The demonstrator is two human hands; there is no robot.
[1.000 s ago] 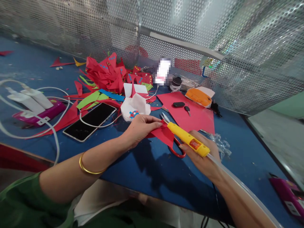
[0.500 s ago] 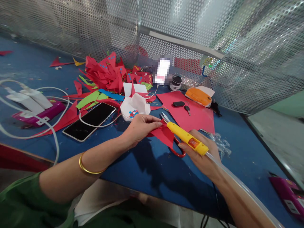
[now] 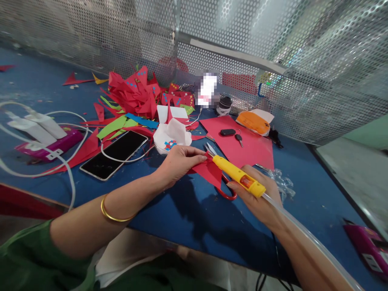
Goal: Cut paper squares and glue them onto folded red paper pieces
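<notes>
My left hand (image 3: 178, 163) pinches a folded piece of red paper (image 3: 209, 173) between thumb and fingers. My right hand (image 3: 257, 194) is closed around a yellow hot glue gun (image 3: 233, 173), and a long translucent glue stick (image 3: 306, 230) runs out of its back along my forearm. The gun's metal tip meets or nearly meets the paper's upper edge, close to my left fingertips. Scissors with red handles (image 3: 227, 197) lie on the table, partly hidden behind the paper and the gun. A crumpled white paper holder (image 3: 178, 133) with small blue and red bits sits beyond my left hand.
A black-screened phone (image 3: 117, 155) and white cables lie left, near a purple power strip (image 3: 72, 141). Red cut-outs (image 3: 133, 95) are heaped behind. Keys (image 3: 239, 139) rest on a red sheet (image 3: 254, 151). A metal mesh panel (image 3: 224, 56) borders the back.
</notes>
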